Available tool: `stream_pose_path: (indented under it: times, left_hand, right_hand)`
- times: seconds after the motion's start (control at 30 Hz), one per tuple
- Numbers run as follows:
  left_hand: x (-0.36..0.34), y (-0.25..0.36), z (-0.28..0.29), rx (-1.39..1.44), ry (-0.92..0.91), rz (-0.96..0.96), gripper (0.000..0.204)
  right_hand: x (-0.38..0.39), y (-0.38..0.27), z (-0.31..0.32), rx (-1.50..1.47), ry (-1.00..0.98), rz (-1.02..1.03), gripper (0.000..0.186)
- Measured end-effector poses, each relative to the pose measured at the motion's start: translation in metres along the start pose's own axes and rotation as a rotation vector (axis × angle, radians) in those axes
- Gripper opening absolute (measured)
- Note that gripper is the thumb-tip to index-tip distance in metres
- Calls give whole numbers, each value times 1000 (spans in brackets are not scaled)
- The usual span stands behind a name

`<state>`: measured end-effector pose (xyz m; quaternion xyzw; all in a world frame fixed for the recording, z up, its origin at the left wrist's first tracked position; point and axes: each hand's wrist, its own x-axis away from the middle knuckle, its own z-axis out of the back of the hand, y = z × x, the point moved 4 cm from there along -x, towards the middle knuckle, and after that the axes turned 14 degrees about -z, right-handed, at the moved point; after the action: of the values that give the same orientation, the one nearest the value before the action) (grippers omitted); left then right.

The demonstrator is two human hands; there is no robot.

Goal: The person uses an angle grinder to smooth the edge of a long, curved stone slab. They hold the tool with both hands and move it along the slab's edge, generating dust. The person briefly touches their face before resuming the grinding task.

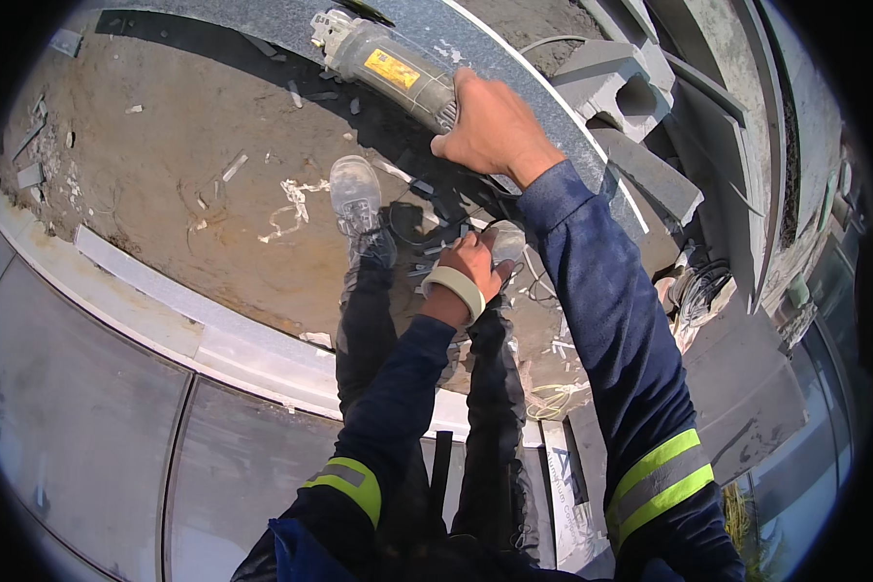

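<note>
A worn grey angle grinder (388, 68) with a yellow label lies along a long speckled grey slab (543, 97), its dark disc at the far edge of the view. Round the rear of its body is my right hand (500, 126), closed on it. Lower down, my left hand (470, 260) hangs in front of my right shoe, thumb apart from the fingers, and nothing shows in it. A pale roll of tape (456, 291) encircles my left wrist. Thin dark cable loops beside that hand, over small grey offcuts (436, 247).
My left shoe (359, 199) stands on dusty ground strewn with stone chips. At right are a hollow concrete block (616, 92), leaning slabs (718, 175) and a cable bundle (698, 291). A pale curb (204, 325) borders large grey panels (78, 388).
</note>
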<state>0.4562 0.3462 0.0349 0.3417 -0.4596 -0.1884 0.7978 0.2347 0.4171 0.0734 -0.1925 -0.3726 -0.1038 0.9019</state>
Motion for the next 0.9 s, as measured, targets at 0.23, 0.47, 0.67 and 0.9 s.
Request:
stream_pose_path:
  times: [0.23, 0.47, 0.67, 0.9]
  left_hand:
    - [-3, -1, -9, -28, -13, -43, 70]
    - [-1, -16, -38, -169, 39, -113, 71]
    - [-1, -2, -12, -13, -27, -2, 72]
    - [-2, 2, -12, -79, 39, -40, 62]
  right_hand:
    - [-17, -8, 0, -8, 0, 37, 64]
    - [-26, -23, -3, -4, 13, 59, 61]
    - [1, 7, 0, -22, 29, 48, 60]
    - [-18, -1, -4, -36, 36, 65, 60]
